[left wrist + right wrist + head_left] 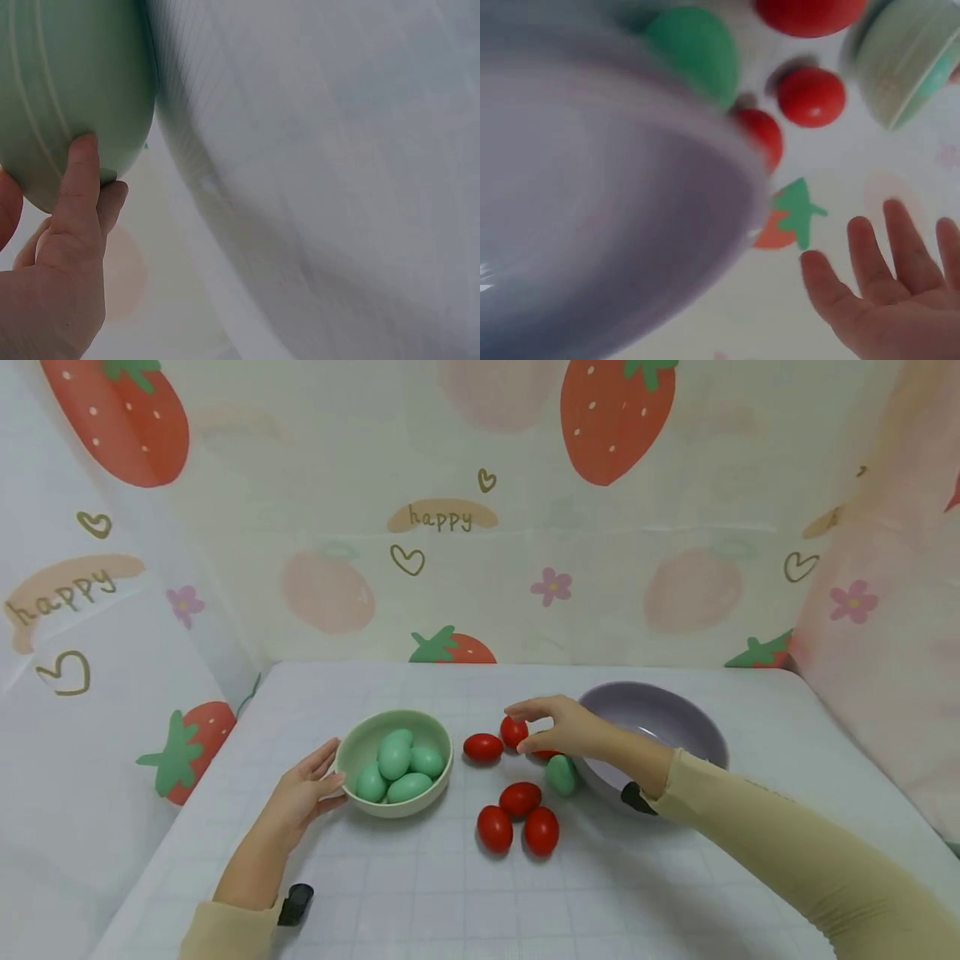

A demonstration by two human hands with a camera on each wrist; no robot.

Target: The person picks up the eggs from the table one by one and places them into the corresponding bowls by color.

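A light green bowl (431, 797) holds several green eggs (394, 758). My left hand (303, 793) grips the bowl's left side, thumb at the rim and fingers against the outer wall. In the left wrist view, fingertips press the green bowl (82, 67). My right hand (566, 727) hovers over the red eggs (514, 732) near the purple bowl (690, 718), with nothing in its fingers. The right wrist view shows that hand (900, 292) with its fingers extended and spread. Beside the purple bowl's left wall lies a lone green egg (561, 775).
Three more red eggs (521, 799) lie grouped nearer the front, between the bowls. A white checked cloth (420, 893) covers the table. Strawberry-printed curtains (480, 593) enclose the back and sides.
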